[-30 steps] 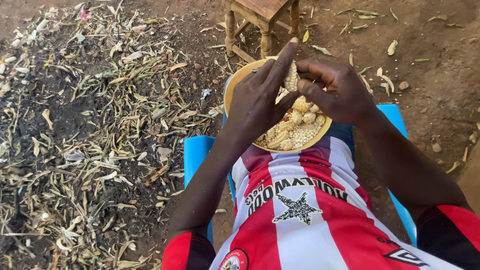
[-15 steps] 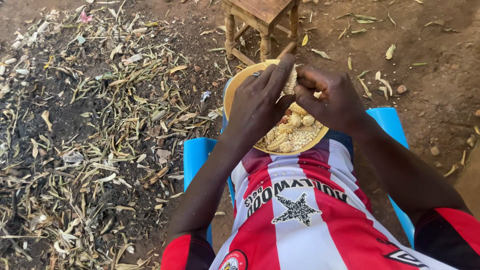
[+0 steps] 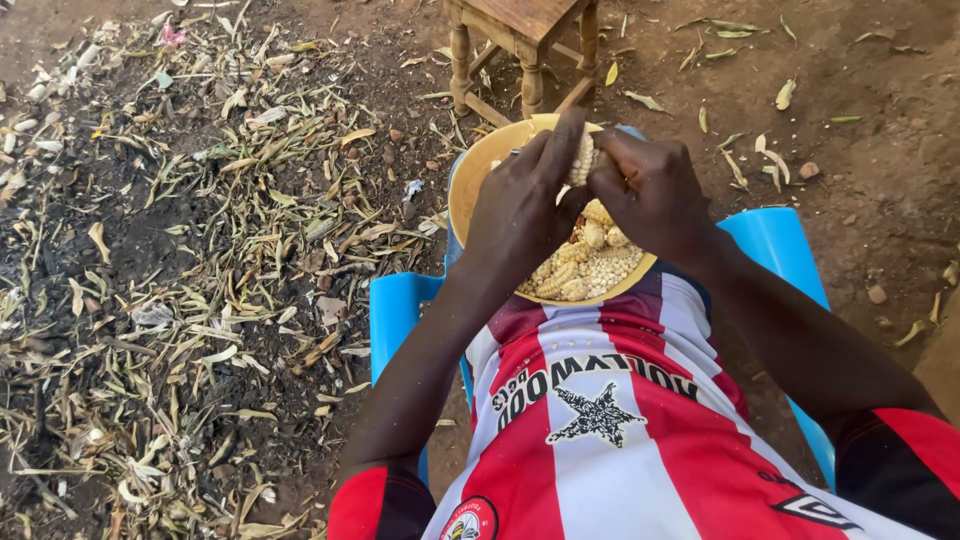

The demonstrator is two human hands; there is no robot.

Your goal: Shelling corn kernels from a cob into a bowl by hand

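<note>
Both hands gripping corn cob [image 3: 583, 157], left hand [image 3: 525, 205], right hand [image 3: 652, 190], over bowl [image 3: 470, 185]

My left hand [image 3: 520, 215] and my right hand [image 3: 650, 195] meet over the round yellow plastic bowl [image 3: 470, 185] on my lap, both closed on the pale corn cob [image 3: 583, 157] between them, with loose shelled maize kernels [image 3: 590, 265] lying in the bowl beneath. I sit in the blue plastic chair [image 3: 395, 310], whose arms flank me at 3 and 9 o'clock. The small wooden stool [image 3: 520, 30] stands at 12 o'clock beyond the bowl, and the dry husk litter [image 3: 180, 250] spreads over the ground from 9 to 11 o'clock.
</note>
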